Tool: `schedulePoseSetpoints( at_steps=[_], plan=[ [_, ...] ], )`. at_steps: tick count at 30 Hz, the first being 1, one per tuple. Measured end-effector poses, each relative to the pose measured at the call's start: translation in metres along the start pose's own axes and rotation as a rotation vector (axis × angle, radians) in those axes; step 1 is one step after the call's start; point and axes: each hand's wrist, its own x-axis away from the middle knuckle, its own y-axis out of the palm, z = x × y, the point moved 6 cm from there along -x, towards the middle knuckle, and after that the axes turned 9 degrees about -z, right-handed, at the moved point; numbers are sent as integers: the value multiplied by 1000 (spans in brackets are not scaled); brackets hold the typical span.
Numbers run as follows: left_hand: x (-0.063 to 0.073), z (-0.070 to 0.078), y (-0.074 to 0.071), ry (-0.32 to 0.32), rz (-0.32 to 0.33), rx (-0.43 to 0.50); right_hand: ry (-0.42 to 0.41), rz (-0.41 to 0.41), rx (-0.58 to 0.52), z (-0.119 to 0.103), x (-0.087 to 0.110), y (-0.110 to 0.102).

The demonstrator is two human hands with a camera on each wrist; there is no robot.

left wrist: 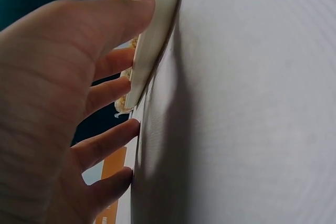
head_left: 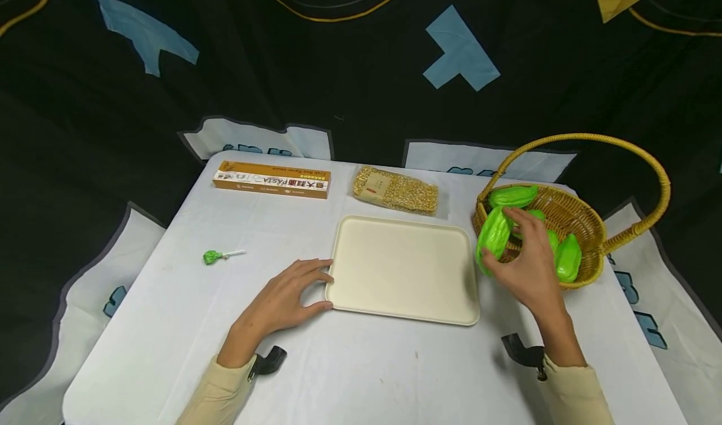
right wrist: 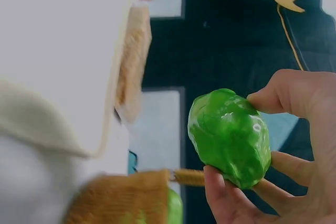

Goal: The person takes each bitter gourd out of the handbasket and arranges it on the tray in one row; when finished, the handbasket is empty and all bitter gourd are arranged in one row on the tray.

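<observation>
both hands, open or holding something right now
Left hand: open, at the edge of the cream tray.
Right hand: holding a glossy green fruit.

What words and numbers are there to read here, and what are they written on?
"PASTA": long brown box.
"意大利面": same box.
"Crab Roe flavor sauce": same box; its other print is too small.
Label on the yellow bag: too small to read.
Blue letter-like shapes on white cloth: cut off, unreadable.
Tray, held green fruit: no writing seen.

A tray [head_left: 403, 271] lies at center frame, a lollipop [head_left: 212, 257] and box [head_left: 272, 180] at left, a bag [head_left: 396, 190] behind, a basket [head_left: 589, 224] right.
</observation>
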Motion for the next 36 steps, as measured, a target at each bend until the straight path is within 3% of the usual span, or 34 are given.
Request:
schedulePoseSetpoints(
  at_steps=[10,19,36],
  plan=[
    [0,1,-1,-16,-4,1,7,-190,-147,-9,-12,62],
    [0,-1,0,-33,-13,4,1,-309,-211,-29,-22,111],
    [0,0,-1,-38,-23,-16,-60,-441,-210,-71,-48,172]
  ],
)
